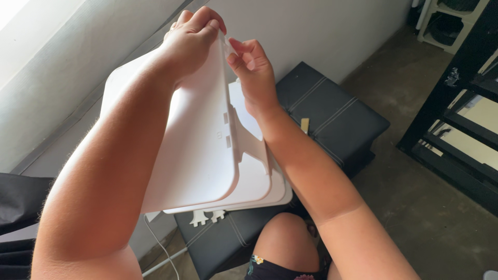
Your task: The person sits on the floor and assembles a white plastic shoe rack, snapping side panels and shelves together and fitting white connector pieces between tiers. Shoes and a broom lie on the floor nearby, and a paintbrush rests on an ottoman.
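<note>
- Hands work high in the view, both at the top edge of a white plastic panel [202, 145] that you hold up in front of you, tilted, above your lap.
- Your left hand [189, 39] is closed over the top corner of the panel, fingers curled across its edge.
- Your right hand [254, 72] pinches the same edge from the right side, thumb and fingertips pressed on the thin rim.
- A second white panel [259, 176] lies just behind the first one, touching it, and small white tabs [207, 217] hang under the lower edge.
- A black padded stool [332, 116] stands on the floor behind the panels, to the right, and a small tan piece [305, 125] lies on its top.
- A black shelf frame [456, 103] stands at the far right.
- A white cable [161, 249] runs down at the lower left.
</note>
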`<action>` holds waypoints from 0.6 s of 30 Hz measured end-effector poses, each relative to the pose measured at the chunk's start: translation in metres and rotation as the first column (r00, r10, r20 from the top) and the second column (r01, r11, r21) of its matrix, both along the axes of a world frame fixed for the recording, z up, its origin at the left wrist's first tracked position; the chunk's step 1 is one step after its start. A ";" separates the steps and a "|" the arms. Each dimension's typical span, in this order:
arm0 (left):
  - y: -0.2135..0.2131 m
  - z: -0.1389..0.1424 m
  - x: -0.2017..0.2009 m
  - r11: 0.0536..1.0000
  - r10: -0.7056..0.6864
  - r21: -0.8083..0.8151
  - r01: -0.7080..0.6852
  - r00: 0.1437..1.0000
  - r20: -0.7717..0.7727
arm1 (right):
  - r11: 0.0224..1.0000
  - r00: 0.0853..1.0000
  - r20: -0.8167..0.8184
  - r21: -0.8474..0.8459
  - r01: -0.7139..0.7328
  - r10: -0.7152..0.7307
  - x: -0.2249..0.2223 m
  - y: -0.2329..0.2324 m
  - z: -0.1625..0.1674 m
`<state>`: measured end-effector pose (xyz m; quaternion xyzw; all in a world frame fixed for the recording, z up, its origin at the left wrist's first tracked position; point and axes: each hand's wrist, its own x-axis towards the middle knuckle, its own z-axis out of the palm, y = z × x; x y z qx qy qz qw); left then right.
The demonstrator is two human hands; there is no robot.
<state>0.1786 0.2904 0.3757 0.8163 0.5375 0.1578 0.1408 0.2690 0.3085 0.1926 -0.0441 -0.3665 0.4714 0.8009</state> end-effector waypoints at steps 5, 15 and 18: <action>0.002 -0.004 -0.002 0.999 0.027 0.040 -0.024 0.996 -0.084 | 0.999 0.999 -0.010 -0.015 -0.047 0.047 0.002 -0.001 0.000; 0.020 -0.018 -0.011 0.935 -0.157 0.248 0.253 0.923 -0.352 | 0.999 0.999 -0.016 0.033 -0.043 0.043 -0.004 -0.003 -0.003; 0.019 -0.023 -0.012 0.978 -0.096 0.160 0.133 0.971 -0.220 | 0.999 1.000 -0.002 0.031 -0.022 0.022 -0.010 -0.004 -0.005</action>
